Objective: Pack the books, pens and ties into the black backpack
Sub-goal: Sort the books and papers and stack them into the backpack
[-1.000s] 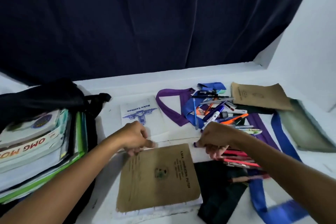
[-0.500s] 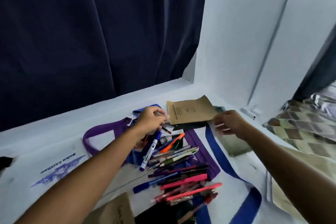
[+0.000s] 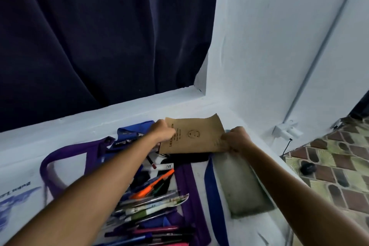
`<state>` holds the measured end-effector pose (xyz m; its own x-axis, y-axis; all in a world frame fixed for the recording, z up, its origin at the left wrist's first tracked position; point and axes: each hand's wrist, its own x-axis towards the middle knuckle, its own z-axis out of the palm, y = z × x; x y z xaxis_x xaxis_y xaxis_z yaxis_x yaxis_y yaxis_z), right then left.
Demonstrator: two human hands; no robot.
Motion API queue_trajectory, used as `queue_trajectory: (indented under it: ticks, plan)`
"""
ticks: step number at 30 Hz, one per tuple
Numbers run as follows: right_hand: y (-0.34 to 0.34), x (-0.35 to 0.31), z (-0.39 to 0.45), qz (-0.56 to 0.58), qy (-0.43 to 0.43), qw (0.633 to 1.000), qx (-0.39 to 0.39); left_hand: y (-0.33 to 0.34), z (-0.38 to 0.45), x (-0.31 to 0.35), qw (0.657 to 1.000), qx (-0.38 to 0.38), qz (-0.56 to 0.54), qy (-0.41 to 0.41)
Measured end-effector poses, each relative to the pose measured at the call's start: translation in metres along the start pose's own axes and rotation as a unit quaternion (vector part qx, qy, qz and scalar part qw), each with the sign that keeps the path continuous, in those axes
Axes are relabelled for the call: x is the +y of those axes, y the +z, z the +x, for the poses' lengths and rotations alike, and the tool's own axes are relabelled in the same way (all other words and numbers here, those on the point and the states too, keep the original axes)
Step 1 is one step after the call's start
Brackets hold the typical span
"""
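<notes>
Head view, left grip point(image 3: 162, 133) and right grip point(image 3: 236, 139) each pinching opposite edges of brown book point(image 3: 196, 136)

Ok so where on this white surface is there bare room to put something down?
Bare white surface runs along the dark curtain, behind the purple tie, and inside that tie's loop. Crowded: the pen pile and ties at centre, the brown book both hands grip.

Dark navy curtain point(image 3: 95, 36) hanging behind white ledge point(image 3: 139, 106); patterned floor tiles point(image 3: 335, 166) (brown, green) at right.
</notes>
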<state>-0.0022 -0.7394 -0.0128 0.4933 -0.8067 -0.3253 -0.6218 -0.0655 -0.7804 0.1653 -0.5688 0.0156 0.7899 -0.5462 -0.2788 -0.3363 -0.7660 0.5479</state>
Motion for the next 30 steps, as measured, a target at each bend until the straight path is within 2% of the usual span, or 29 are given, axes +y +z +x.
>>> queue_trajectory:
  ticks: [4, 7, 9, 10, 12, 14, 16, 17, 19, 21, 22, 25, 26, 28, 30]
  plan:
    - [-0.006, -0.004, 0.006, 0.111, 0.039, 0.992, -0.046, 0.002, 0.003, 0.000, 0.996, -0.004, -0.080, -0.028]
    - [-0.016, -0.008, 0.001, 0.263, 0.048, 0.956, -0.123, -0.003, 0.001, -0.003, 0.980, -0.023, -0.192, -0.055]
    - [-0.025, -0.014, -0.003, 0.316, 0.034, 0.938, -0.138, -0.009, -0.002, -0.002, 0.967, -0.019, -0.245, -0.060]
    - [-0.029, -0.018, -0.007, 0.332, 0.024, 0.934, -0.132, -0.014, -0.007, 0.000, 0.966, 0.008, -0.251, -0.051]
    - [-0.036, -0.028, -0.018, 0.360, 0.014, 0.926, -0.112, -0.023, -0.019, 0.007, 0.962, 0.124, -0.243, -0.021]
    - [-0.040, -0.038, -0.030, 0.406, 0.014, 0.908, -0.105, -0.028, -0.043, 0.017, 0.924, 0.258, -0.281, 0.015]
    - [-0.039, -0.047, -0.045, 0.457, 0.011, 0.881, -0.119, -0.027, -0.070, 0.021, 0.875, 0.299, -0.381, 0.019]
    - [-0.036, -0.053, -0.055, 0.481, 0.006, 0.867, -0.131, -0.026, -0.082, 0.020, 0.856, 0.278, -0.435, 0.001]
    - [-0.026, -0.064, -0.075, 0.517, -0.005, 0.843, -0.148, -0.027, -0.102, 0.016, 0.840, 0.168, -0.514, -0.049]
    - [-0.009, -0.076, -0.104, 0.533, -0.016, 0.829, -0.170, -0.037, -0.118, 0.011, 0.806, 0.054, -0.589, -0.033]
    - [0.002, -0.081, -0.118, 0.534, -0.025, 0.825, -0.183, -0.044, -0.124, 0.008, 0.784, 0.037, -0.620, -0.005]
    - [0.031, -0.091, -0.158, 0.509, -0.062, 0.832, -0.213, -0.068, -0.139, -0.006, 0.709, 0.109, -0.697, 0.015]
    - [0.040, -0.093, -0.169, 0.495, -0.076, 0.838, -0.218, -0.078, -0.145, -0.015, 0.695, 0.133, -0.706, 0.007]
    - [0.053, -0.098, -0.187, 0.447, -0.115, 0.862, -0.211, -0.101, -0.157, -0.039, 0.698, 0.146, -0.701, 0.018]
    - [0.059, -0.105, -0.198, 0.381, -0.154, 0.898, -0.158, -0.125, -0.173, -0.065, 0.738, 0.145, -0.658, 0.044]
